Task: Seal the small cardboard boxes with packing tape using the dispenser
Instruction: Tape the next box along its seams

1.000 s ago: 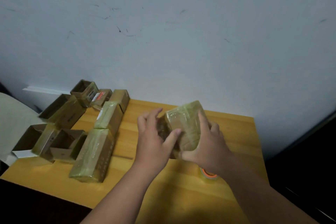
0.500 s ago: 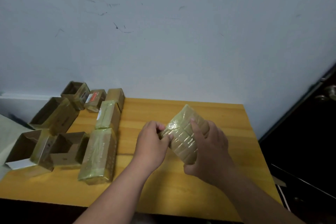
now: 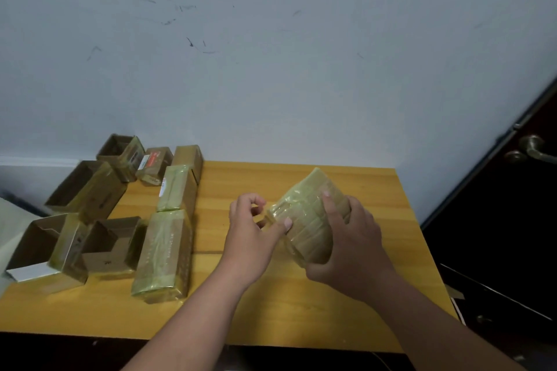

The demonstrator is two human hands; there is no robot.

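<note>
cardboard wrapped in glossy tape is held up over the table point(image 3: 301, 304), tilted, its long axis running from near-right up to far-left. the taped box point(image 3: 304, 220) is clamped by the right hand point(image 3: 346, 244) from the near-right side, fingers curled over its top face. its left end is met by the left hand point(image 3: 250, 229), thumb pressed to the tape, fingers curled as if pinching a loose edge — whether anything is pinched cannot be told. the box's left end is where the next rub-down looks due. farther left, two sealed boxes point(image 3: 168, 253) are laid end to end, with open boxes point(image 3: 84, 187) beyond them. no dispenser can be seen.
</note>
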